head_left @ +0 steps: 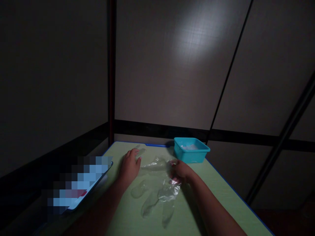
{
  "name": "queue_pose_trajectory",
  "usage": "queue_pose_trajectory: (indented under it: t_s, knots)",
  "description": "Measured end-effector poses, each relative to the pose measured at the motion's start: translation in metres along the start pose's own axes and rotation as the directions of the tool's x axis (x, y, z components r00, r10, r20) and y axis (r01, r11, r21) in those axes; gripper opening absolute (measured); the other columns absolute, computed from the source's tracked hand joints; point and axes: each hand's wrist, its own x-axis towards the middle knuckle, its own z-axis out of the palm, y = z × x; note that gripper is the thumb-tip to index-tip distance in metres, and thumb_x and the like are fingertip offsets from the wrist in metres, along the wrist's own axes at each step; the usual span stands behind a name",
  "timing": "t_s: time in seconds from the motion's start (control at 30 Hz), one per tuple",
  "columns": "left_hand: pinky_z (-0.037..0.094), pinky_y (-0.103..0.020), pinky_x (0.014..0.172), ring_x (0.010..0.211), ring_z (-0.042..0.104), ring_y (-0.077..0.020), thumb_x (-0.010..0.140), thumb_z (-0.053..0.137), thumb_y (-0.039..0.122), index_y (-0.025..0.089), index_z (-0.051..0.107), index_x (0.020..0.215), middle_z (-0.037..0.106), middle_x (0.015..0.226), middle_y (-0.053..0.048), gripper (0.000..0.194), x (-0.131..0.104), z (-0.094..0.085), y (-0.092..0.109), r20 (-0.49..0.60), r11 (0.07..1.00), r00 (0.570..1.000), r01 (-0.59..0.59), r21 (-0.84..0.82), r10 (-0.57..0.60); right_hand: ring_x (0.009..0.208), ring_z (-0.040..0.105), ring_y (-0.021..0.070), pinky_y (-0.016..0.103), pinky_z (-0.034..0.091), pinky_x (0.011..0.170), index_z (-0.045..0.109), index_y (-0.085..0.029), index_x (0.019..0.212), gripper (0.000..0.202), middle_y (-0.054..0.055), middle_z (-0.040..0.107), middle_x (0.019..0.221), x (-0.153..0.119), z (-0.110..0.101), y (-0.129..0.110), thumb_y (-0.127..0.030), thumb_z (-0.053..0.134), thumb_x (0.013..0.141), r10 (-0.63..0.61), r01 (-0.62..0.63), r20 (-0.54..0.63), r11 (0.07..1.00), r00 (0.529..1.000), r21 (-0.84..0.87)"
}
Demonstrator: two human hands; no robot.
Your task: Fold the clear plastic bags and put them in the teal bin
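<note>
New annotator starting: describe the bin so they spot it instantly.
Start at the pale green table with blue edging. Near its far right corner, beyond the right hand, stands the turquoise bin, open-topped and solid-coloured, unlike the clear plastic nearby.

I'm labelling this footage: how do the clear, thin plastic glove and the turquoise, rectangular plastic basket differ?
The clear, thin plastic glove is see-through; the turquoise, rectangular plastic basket is opaque. The glove lies limp and crinkled, while the basket stands upright and keeps its shape. The right hand is at the glove; the basket stands apart, farther back. Both are on the pale green table.
</note>
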Motion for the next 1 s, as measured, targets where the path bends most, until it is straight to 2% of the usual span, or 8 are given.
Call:
queue_pose_trajectory:
  t_s: [0.1,0.2,0.33,0.5,0.67,0.77,0.9,1.0]
  knots:
    - [0.039,-0.036,0.091,0.101,0.052,-0.0215,0.082,0.046,0.026,0.019,0.054,0.099,0.058,0.102,-0.009,0.020,-0.010,0.000,0.013,0.121,0.981,0.974,-0.195,0.007,0.193,0.053,0.061,0.0236,0.035,0.046,0.051,0.049,-0.018,0.104,0.035,0.006,0.061,0.058,-0.001,-0.004,-0.005,-0.037,0.054,0.076,-0.030,-0.042,-0.206,0.940,0.978,-0.338]
    - [0.037,-0.035,0.096,0.109,0.050,-0.0208,0.084,0.045,0.035,0.021,0.055,0.109,0.056,0.115,-0.009,0.030,-0.026,0.005,0.024,0.369,0.956,0.884,-0.290,-0.048,0.287,0.082,0.060,0.0271,0.038,0.044,0.072,0.053,-0.017,0.103,0.032,0.014,0.063,0.088,-0.006,-0.010,-0.019,-0.037,0.053,0.078,-0.365,-0.035,-0.399,0.700,0.841,-0.714]
    - [0.019,-0.046,0.106,0.131,0.026,-0.0292,0.071,0.056,0.058,0.020,0.036,0.134,0.033,0.141,-0.013,0.076,-0.042,0.013,0.023,0.632,0.946,0.738,-0.324,0.022,0.238,0.102,0.051,0.0290,0.040,0.038,0.088,0.054,-0.016,0.108,0.034,0.017,0.056,0.107,-0.017,-0.006,-0.035,-0.036,0.043,0.084,-0.643,0.090,-0.282,0.482,0.712,-0.871]
    - [0.007,-0.052,0.106,0.134,0.015,-0.0305,0.060,0.055,0.071,0.019,0.021,0.140,0.015,0.146,-0.016,0.101,-0.042,0.013,0.015,0.774,0.945,0.614,-0.321,0.068,0.153,0.122,0.037,0.0255,0.040,0.027,0.101,0.048,-0.022,0.125,0.047,0.011,0.046,0.131,-0.020,0.012,-0.025,-0.038,0.050,0.081,-0.564,0.451,0.151,0.441,0.812,-0.776]
    - [0.000,-0.055,0.105,0.135,0.012,-0.0308,0.051,0.064,0.068,0.027,0.023,0.139,0.015,0.147,-0.012,0.105,-0.030,-0.001,0.011,0.828,0.943,0.545,-0.327,0.066,0.131,0.135,0.006,0.0325,0.059,0.006,0.102,0.030,-0.030,0.137,0.079,0.011,0.015,0.148,-0.016,0.009,-0.008,-0.056,0.061,0.069,-0.144,0.374,0.354,0.523,0.924,-0.766]
    - [-0.001,-0.056,0.104,0.135,0.012,-0.0315,0.050,0.067,0.065,0.027,0.029,0.137,0.019,0.146,-0.012,0.102,-0.024,-0.008,0.010,0.814,0.945,0.572,-0.311,0.104,0.098,0.134,-0.005,0.0329,0.062,0.001,0.100,0.023,-0.029,0.139,0.094,0.013,0.006,0.148,-0.014,0.002,-0.009,-0.061,0.064,0.061,-0.050,0.330,0.354,0.506,0.934,-0.797]
    - [0.005,-0.052,0.106,0.134,0.018,-0.0267,0.073,0.048,0.065,0.025,0.036,0.134,0.028,0.144,-0.010,0.074,-0.024,-0.005,0.013,0.745,0.963,0.653,-0.264,0.052,0.139,0.134,-0.012,0.0308,0.057,-0.002,0.102,0.014,-0.024,0.141,0.107,0.013,-0.004,0.148,-0.014,0.003,-0.011,-0.063,0.066,0.057,-0.014,0.307,0.341,0.471,0.940,-0.827]
    - [0.007,-0.049,0.107,0.133,0.022,-0.0247,0.081,0.038,0.061,0.026,0.039,0.132,0.033,0.142,-0.009,0.063,-0.029,0.001,0.016,0.730,0.963,0.659,-0.270,0.007,0.180,0.134,-0.011,0.0296,0.050,0.000,0.106,0.009,-0.015,0.142,0.111,0.016,-0.004,0.147,-0.017,0.011,-0.010,-0.064,0.063,0.059,-0.019,0.298,0.328,0.471,0.945,-0.830]
